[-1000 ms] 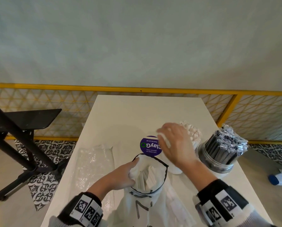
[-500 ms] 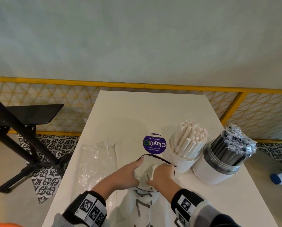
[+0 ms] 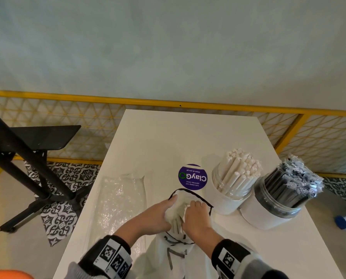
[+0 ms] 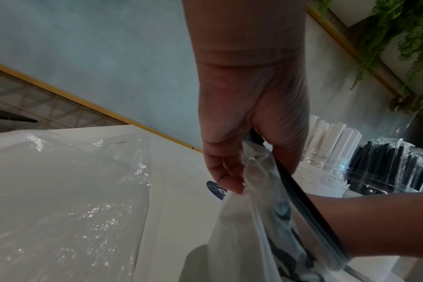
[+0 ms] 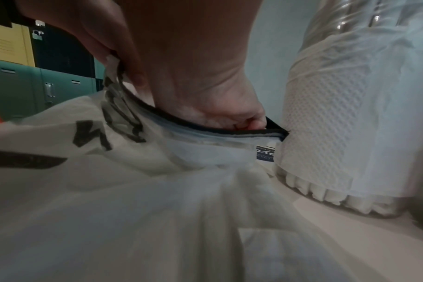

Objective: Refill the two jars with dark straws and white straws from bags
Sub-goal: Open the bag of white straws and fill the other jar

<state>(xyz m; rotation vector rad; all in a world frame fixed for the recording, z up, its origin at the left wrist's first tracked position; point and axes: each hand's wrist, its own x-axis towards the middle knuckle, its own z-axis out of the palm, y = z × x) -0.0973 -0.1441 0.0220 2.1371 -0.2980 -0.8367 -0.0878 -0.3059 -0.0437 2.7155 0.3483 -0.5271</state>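
Sticker on tabletop reads "ClayGO", upside down. Bag lies near edge, mouth pointing away; white straws inside run lengthwise. Left hand pinches the black rim. Right hand reaches inside; its fingers are hidden, grip cannot be told. Both jars stand right.
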